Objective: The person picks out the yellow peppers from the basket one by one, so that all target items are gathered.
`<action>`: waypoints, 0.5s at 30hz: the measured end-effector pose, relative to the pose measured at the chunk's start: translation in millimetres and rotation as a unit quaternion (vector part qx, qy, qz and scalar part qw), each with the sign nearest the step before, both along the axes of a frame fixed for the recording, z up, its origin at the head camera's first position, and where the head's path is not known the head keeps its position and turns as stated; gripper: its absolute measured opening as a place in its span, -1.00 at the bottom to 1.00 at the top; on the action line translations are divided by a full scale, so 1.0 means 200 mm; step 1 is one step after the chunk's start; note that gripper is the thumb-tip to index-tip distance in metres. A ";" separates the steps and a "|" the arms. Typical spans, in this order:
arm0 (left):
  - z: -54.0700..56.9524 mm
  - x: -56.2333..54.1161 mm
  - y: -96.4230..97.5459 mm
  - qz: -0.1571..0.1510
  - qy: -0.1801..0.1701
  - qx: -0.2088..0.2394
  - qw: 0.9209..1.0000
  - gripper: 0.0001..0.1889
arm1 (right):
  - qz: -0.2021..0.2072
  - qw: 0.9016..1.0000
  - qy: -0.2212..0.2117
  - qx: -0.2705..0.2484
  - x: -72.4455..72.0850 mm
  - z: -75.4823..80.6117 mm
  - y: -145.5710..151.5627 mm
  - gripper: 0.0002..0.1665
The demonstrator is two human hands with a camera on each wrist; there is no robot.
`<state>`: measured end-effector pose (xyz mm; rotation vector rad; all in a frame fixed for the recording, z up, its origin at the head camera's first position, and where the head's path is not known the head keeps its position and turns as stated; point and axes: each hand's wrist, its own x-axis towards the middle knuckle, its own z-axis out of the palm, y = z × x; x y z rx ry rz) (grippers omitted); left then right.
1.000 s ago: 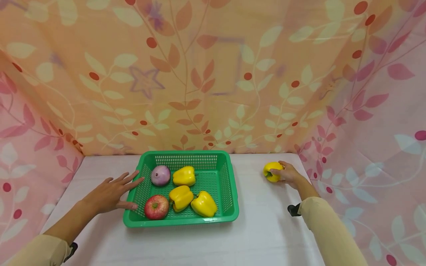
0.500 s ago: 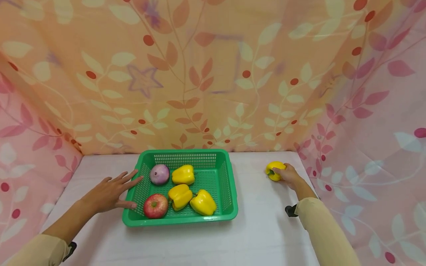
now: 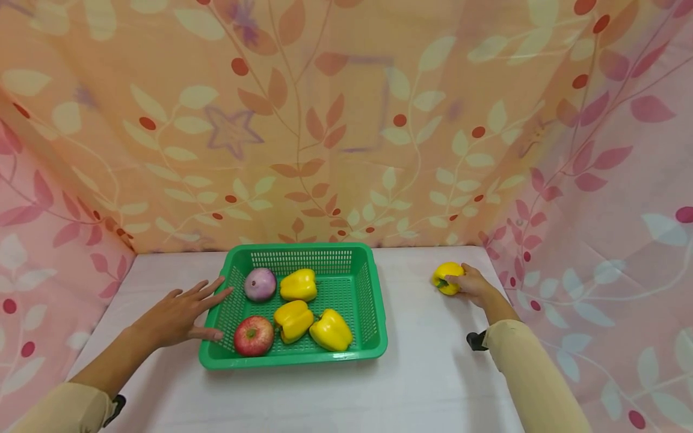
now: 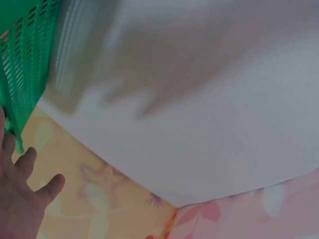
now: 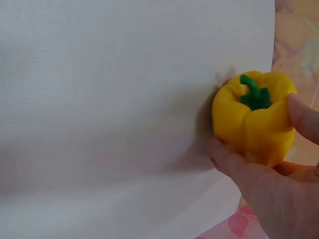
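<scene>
One gripped yellow pepper (image 3: 446, 272) now lies slightly farther from the green basket (image 3: 293, 361).

cut off | left wrist: basket (image 4: 29, 64), left grip (image 4: 20, 199) | right wrist: right grip (image 5: 274, 191)

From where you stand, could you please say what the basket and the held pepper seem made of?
Basket: probably moulded plastic, semi-glossy, judging by highlights on its rim and regular slots. Held pepper: perhaps satin plastic or foam, given its even yellow and green stem, though possibly real.
</scene>
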<state>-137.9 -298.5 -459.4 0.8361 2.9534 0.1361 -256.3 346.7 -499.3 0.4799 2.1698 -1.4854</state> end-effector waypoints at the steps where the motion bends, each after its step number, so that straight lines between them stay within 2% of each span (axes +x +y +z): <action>1: 0.00 0.00 0.00 0.000 0.000 0.001 1.000 -0.04 | 0.008 1.000 -0.001 0.003 0.00 0.00 0.00 0.05; 8: 0.01 0.01 0.00 0.000 0.000 0.002 1.000 -0.04 | 0.058 0.993 0.003 0.105 -0.04 0.04 -0.03 0.08; 15: 0.01 0.01 0.01 0.006 -0.003 0.000 1.000 -0.03 | 0.065 0.988 0.047 0.129 -0.08 0.14 -0.11 0.22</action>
